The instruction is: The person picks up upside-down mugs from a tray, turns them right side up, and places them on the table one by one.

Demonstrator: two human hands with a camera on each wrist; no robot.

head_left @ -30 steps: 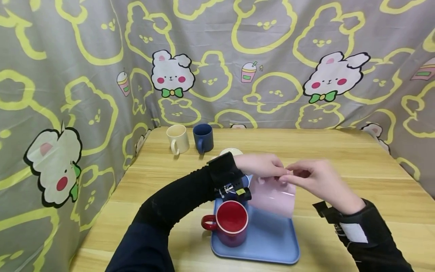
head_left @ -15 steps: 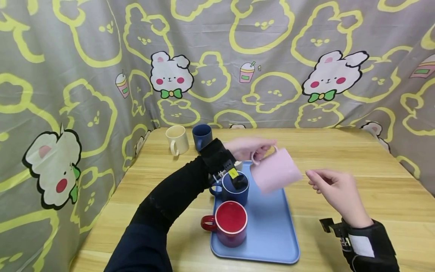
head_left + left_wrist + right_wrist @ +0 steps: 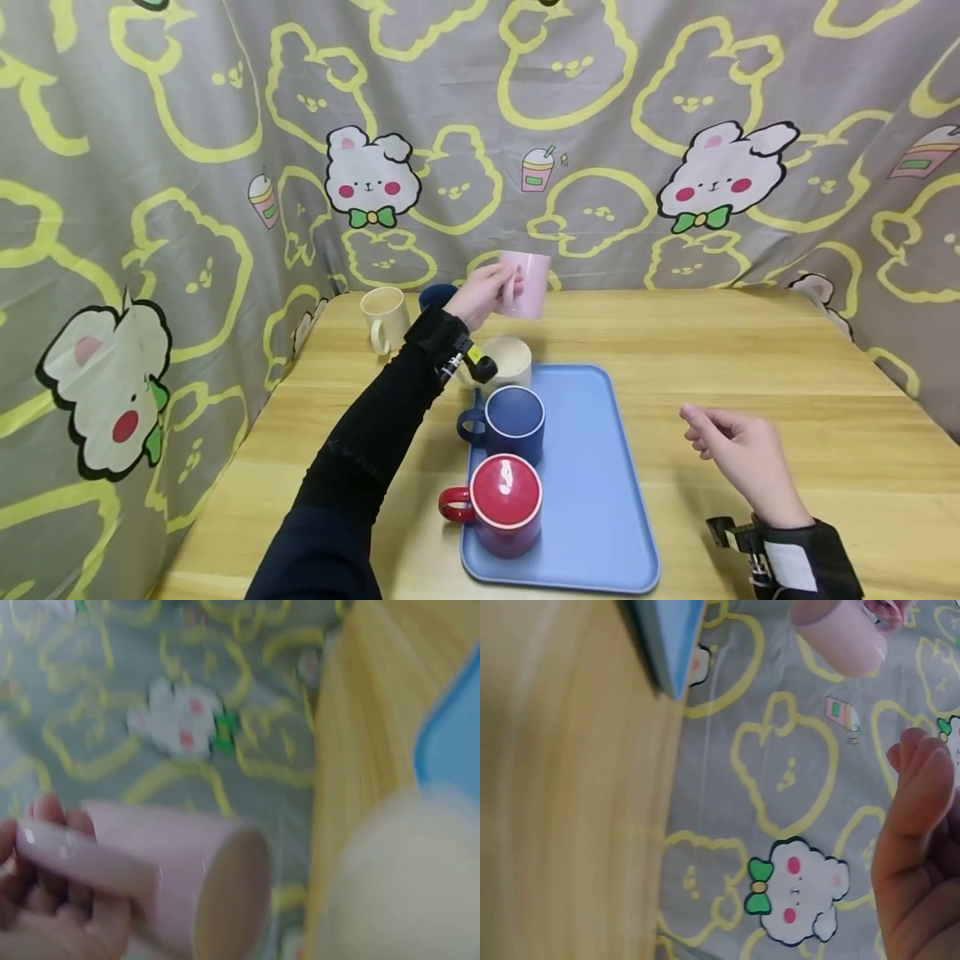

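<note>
My left hand point(image 3: 482, 296) grips a pink mug point(image 3: 531, 285) by its handle, raised over the far part of the table. In the left wrist view the fingers curl round the handle point(image 3: 82, 862), and the mug point(image 3: 169, 855) lies sideways in the picture. Over the right side of the table hangs my right hand point(image 3: 738, 454), fingers loosely bent, holding nothing. Along the left side of the blue tray point(image 3: 600, 500) stand a red mug point(image 3: 507, 500), a dark blue mug point(image 3: 516, 421) and a cream mug point(image 3: 512, 358), the last partly behind the left wrist.
At the back left of the wooden table point(image 3: 750, 350) stand another cream mug point(image 3: 385, 318) and another dark blue mug point(image 3: 435, 297), partly hidden by my left hand. A grey patterned curtain point(image 3: 450, 100) hangs behind the table and along its left side.
My left hand has carried the pink mug from above the tray to the back of the table, and the mug is now more upright. My right hand has let go and drawn back right.
</note>
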